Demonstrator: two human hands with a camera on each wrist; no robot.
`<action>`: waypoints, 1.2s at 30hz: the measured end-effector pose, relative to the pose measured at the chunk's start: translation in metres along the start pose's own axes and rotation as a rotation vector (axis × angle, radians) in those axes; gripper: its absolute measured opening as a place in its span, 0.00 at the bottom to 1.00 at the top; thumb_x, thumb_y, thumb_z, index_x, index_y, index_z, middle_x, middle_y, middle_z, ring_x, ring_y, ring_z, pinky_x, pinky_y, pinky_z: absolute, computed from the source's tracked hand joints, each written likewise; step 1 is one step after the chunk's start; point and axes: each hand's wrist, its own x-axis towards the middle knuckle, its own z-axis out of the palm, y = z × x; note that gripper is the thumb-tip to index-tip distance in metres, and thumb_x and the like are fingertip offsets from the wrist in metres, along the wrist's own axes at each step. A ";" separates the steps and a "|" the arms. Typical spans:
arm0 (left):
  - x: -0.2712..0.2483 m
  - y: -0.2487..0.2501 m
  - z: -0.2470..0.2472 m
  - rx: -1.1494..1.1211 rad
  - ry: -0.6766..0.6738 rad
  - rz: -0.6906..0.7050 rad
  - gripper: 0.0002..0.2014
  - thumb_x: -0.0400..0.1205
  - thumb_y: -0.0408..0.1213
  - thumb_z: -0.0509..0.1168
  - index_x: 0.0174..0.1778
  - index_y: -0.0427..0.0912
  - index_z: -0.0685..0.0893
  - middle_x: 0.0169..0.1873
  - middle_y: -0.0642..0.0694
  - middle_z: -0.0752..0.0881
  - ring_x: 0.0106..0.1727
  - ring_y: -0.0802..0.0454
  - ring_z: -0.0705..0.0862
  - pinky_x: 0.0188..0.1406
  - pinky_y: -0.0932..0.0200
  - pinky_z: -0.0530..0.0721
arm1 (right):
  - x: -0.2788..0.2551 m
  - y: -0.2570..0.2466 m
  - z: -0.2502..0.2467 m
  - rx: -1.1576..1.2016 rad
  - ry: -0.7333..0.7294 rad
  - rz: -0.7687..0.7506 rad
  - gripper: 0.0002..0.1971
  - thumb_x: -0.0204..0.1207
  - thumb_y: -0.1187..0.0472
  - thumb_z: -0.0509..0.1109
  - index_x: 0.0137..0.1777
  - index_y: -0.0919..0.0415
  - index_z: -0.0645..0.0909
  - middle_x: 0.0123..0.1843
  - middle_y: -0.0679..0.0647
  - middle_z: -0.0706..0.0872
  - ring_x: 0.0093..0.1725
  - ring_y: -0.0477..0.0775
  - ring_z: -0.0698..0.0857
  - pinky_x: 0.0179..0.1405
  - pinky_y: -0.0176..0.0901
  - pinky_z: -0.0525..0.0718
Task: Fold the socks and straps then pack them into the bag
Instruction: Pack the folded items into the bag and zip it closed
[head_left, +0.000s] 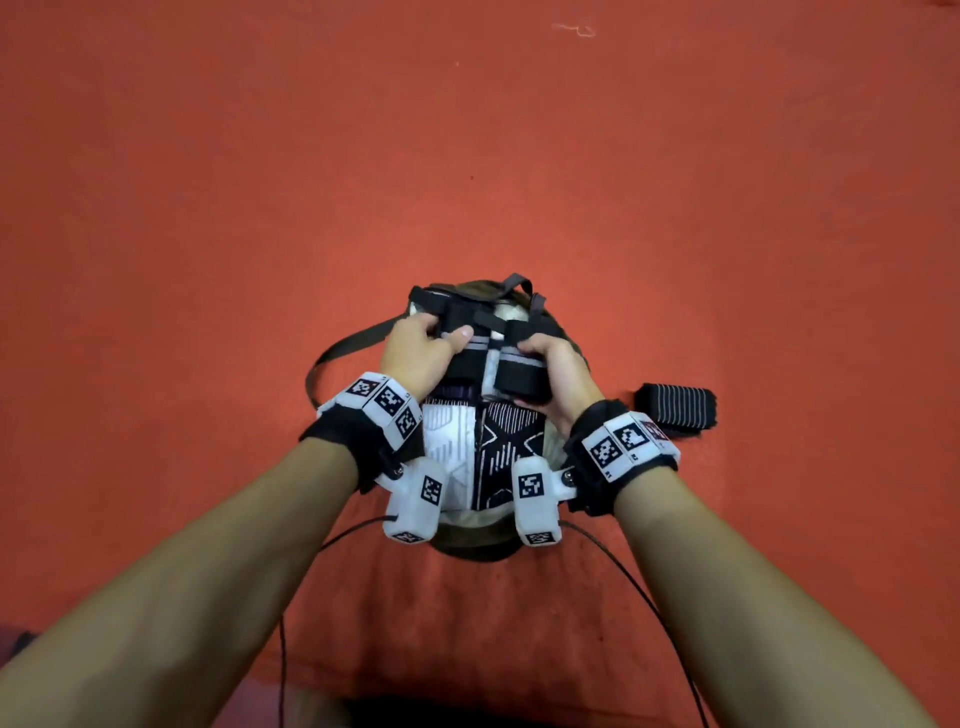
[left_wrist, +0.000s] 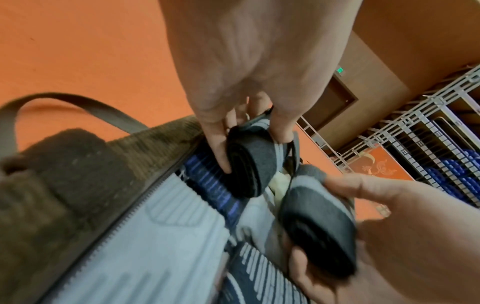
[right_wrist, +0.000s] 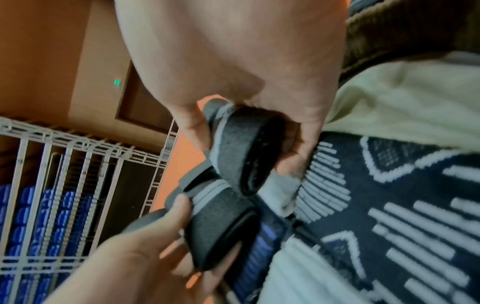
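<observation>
**Two rolled straps held over the open bag**

The left rolled strap (head_left: 466, 358) is a tight coil of dark, felt-like webbing with pale grey edge stripes. The left hand (head_left: 422, 349) grips it, thumb on top and fingers (left_wrist: 218, 148) curled round the coil's end face.

The right rolled strap (head_left: 521, 375), of the same material and build, lies just beside the first. The right hand (head_left: 560, 382) clamps it, fingers (right_wrist: 191, 127) wrapped over the top and thumb under.

Both rolls sit directly over the open mouth of the bag (head_left: 470, 545), a soft, dark olive fabric holdall with a toothed zip edge and a webbing carry loop (head_left: 332, 358) lying outward from the left fingers.

Beneath the fingers, inside the bag, lie folded socks (head_left: 483, 452): knitted, one white with faint grey line pattern, one navy with white dashes and angular outlines.

A further rolled strap (head_left: 675, 410), black with fine pale stripes, lies on the red carpeted floor (head_left: 208, 182) outward of the right fingers, apart from the bag.

No legible brand or writing; the wrist units (head_left: 387, 408) carry black-and-white square codes only.
</observation>
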 end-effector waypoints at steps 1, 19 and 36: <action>0.002 0.001 0.000 0.041 0.016 -0.017 0.11 0.82 0.44 0.73 0.51 0.38 0.89 0.43 0.48 0.90 0.50 0.45 0.90 0.55 0.50 0.87 | 0.005 0.002 0.000 -0.056 0.028 0.009 0.21 0.68 0.53 0.71 0.59 0.61 0.83 0.58 0.61 0.89 0.49 0.60 0.90 0.34 0.47 0.88; 0.002 0.005 -0.021 0.396 0.427 0.192 0.16 0.79 0.55 0.68 0.54 0.49 0.75 0.52 0.52 0.79 0.55 0.49 0.78 0.47 0.52 0.75 | -0.014 -0.038 -0.017 -1.292 0.460 -0.742 0.14 0.85 0.52 0.64 0.61 0.61 0.82 0.52 0.57 0.83 0.51 0.62 0.82 0.42 0.49 0.76; 0.073 0.015 -0.004 0.172 0.203 -0.213 0.17 0.73 0.27 0.76 0.31 0.46 0.75 0.33 0.48 0.82 0.40 0.46 0.81 0.33 0.58 0.77 | 0.037 -0.082 0.016 -0.716 0.238 -0.723 0.15 0.74 0.68 0.67 0.48 0.44 0.84 0.49 0.47 0.89 0.53 0.55 0.87 0.55 0.43 0.84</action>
